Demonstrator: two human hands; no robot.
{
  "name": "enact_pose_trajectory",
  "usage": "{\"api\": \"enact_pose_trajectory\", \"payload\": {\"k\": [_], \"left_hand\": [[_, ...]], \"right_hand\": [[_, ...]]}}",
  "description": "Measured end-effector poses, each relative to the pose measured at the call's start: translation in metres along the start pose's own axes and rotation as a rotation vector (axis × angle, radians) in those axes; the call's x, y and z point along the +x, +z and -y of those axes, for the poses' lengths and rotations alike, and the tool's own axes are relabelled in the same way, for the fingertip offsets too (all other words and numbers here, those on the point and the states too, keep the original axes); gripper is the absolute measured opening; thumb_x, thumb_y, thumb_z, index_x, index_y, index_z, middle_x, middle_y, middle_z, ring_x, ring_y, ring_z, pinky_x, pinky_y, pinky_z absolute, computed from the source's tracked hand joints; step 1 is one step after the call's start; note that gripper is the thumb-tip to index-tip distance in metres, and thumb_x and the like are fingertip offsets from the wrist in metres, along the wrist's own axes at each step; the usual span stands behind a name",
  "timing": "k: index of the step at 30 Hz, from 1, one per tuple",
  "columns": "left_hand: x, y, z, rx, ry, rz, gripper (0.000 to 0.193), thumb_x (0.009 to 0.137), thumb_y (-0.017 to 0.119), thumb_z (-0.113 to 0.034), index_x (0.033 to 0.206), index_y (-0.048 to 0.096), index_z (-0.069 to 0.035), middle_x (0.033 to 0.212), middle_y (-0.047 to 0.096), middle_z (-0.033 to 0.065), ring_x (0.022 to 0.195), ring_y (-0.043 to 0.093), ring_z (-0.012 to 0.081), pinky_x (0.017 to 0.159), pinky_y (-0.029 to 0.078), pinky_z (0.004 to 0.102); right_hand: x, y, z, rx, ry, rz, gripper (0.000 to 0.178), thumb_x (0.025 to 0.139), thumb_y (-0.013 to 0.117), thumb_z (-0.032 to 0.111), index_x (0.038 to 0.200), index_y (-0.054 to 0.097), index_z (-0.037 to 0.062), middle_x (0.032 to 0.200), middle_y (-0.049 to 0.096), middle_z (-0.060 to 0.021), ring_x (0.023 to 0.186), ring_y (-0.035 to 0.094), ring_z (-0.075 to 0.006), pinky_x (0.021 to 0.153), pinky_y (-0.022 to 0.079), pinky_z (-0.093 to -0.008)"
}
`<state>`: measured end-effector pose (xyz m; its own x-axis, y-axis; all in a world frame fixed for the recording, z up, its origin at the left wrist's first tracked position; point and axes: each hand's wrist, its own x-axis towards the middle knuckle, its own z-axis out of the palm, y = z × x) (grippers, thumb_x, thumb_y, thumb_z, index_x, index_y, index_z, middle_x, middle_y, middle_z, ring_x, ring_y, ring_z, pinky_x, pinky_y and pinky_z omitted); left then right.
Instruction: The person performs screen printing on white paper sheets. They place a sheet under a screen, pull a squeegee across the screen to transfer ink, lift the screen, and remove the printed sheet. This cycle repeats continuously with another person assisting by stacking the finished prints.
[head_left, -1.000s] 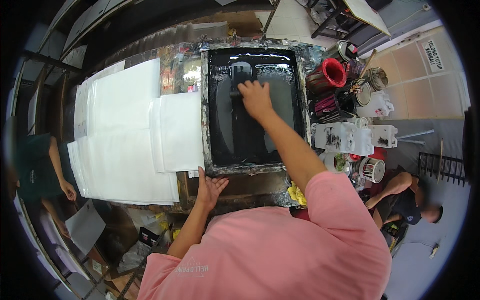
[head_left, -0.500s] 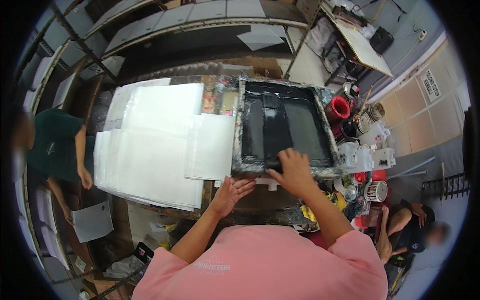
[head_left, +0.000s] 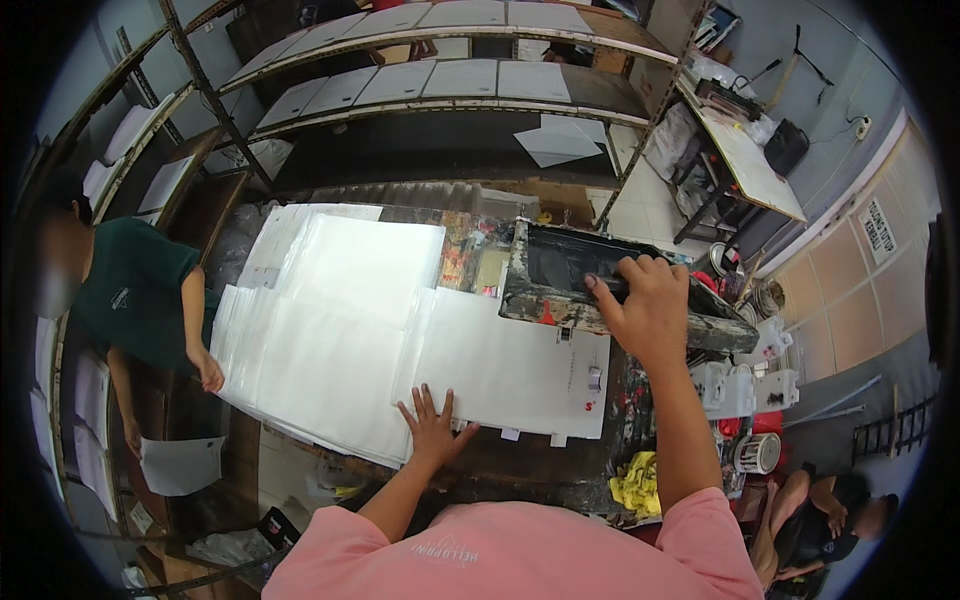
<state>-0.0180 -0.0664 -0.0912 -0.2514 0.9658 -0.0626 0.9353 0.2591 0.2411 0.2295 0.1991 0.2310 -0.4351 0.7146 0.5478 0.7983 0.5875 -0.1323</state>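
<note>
A black-inked printing screen frame (head_left: 625, 310) is tilted up at its near side over the table. My right hand (head_left: 650, 305) is closed at its near rim, fingers curled over a dark squeegee (head_left: 608, 288) that partly hides behind them. Below the raised frame lies a white paper sheet (head_left: 510, 360) with small grey print and a red mark at its right end. My left hand (head_left: 432, 432) rests flat and open, fingers spread, on this sheet's near left edge. Left of it spreads a large stack of white sheets (head_left: 330, 320).
On the left a person in a dark green shirt (head_left: 140, 280) holds a white sheet (head_left: 183, 465). Shelves (head_left: 450, 105) with laid-out sheets stand behind the table. Ink cans and white containers (head_left: 735, 390) crowd the right. A yellow rag (head_left: 635, 485) lies nearby. Another person (head_left: 825, 530) sits lower right.
The screen frame's near side has risen, showing the printed sheet below. My right hand went up with it. My left hand turned from palm-up beside the frame to flat on the paper.
</note>
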Motion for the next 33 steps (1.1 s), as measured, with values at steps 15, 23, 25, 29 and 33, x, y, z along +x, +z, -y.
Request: {"api": "enact_pose_trajectory", "payload": {"k": [15, 23, 25, 29, 33], "left_hand": [[0.063, -0.082, -0.056, -0.337, 0.059, -0.420, 0.074, 0.094, 0.082, -0.040, 0.145, 0.060, 0.009, 0.143, 0.067, 0.0261, 0.150, 0.051, 0.0430, 0.130, 0.006, 0.0695], [0.008, -0.083, 0.102, -0.198, -0.158, -0.626, 0.057, 0.096, 0.080, -0.032, 0.141, 0.068, 0.001, 0.142, 0.070, 0.0213, 0.147, 0.055, 0.0367, 0.134, 0.010, 0.0635], [-0.004, -0.099, 0.158, -0.181, -0.309, -0.562, 0.060, 0.098, 0.078, -0.036, 0.145, 0.066, -0.001, 0.145, 0.068, 0.0225, 0.150, 0.051, 0.0358, 0.133, 0.013, 0.0618], [0.014, -0.092, 0.111, -0.070, -0.315, -0.815, 0.063, 0.097, 0.080, -0.023, 0.156, 0.059, -0.013, 0.169, 0.043, 0.0210, 0.160, 0.036, 0.0365, 0.131, 0.023, 0.0592], [0.029, -0.032, -0.061, -0.231, 0.425, -0.109, 0.054, 0.102, 0.072, -0.030, 0.154, 0.061, -0.017, 0.170, 0.043, 0.0173, 0.160, 0.034, 0.0381, 0.132, 0.017, 0.0650]], "right_hand": [[0.034, -0.006, -0.003, -0.002, 0.033, 0.000, 0.056, 0.097, 0.071, 0.057, 0.093, 0.079, 0.0016, 0.087, 0.072, -0.0141, 0.090, 0.067, -0.0330, 0.087, 0.042, -0.0463], [-0.009, 0.008, 0.001, -0.050, 0.007, -0.017, 0.065, 0.098, 0.064, 0.067, 0.093, 0.080, 0.0040, 0.089, 0.074, -0.0135, 0.090, 0.068, -0.0309, 0.088, 0.041, -0.0473], [-0.011, 0.015, -0.004, -0.060, -0.017, -0.030, 0.067, 0.098, 0.062, 0.069, 0.093, 0.080, 0.0047, 0.089, 0.074, -0.0127, 0.090, 0.068, -0.0299, 0.088, 0.041, -0.0470], [-0.013, 0.015, -0.008, -0.020, -0.042, -0.083, 0.069, 0.097, 0.061, 0.071, 0.095, 0.081, 0.0052, 0.087, 0.074, -0.0124, 0.088, 0.067, -0.0287, 0.088, 0.040, -0.0464], [-0.011, 0.014, -0.016, -0.057, -0.002, 0.007, 0.071, 0.097, 0.061, 0.072, 0.099, 0.082, 0.0043, 0.087, 0.074, -0.0121, 0.088, 0.067, -0.0281, 0.088, 0.041, -0.0462]]}}
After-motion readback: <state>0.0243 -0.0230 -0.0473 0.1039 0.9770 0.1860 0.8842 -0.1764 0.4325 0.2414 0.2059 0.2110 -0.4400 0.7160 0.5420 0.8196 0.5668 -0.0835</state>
